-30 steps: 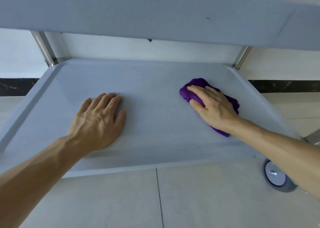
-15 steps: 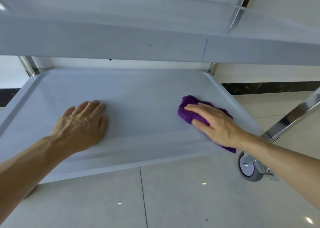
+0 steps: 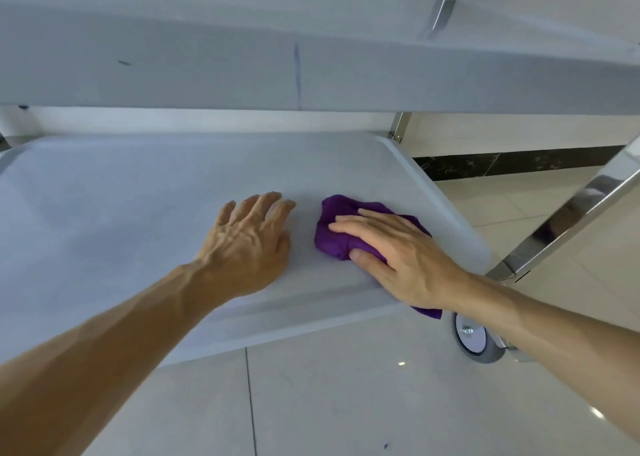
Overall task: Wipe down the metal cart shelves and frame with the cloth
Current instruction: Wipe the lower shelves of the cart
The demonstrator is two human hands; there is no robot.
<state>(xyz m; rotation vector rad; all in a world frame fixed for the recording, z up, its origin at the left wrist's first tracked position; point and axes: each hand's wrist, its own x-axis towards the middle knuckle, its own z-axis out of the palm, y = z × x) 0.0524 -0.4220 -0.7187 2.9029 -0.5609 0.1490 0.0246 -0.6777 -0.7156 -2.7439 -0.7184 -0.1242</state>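
Here, a purple cloth [image 3: 337,235] lies bunched right of centre on the cart's lower shelf [image 3: 121,213], pinned beneath the right hand [image 3: 398,258], fingers extended flat and pointing toward frame left, thumb along its near edge. The left hand [image 3: 247,244], just beside it, rests open-palmed, holding nothing. Most unwiped shelf likely stretches leftward.
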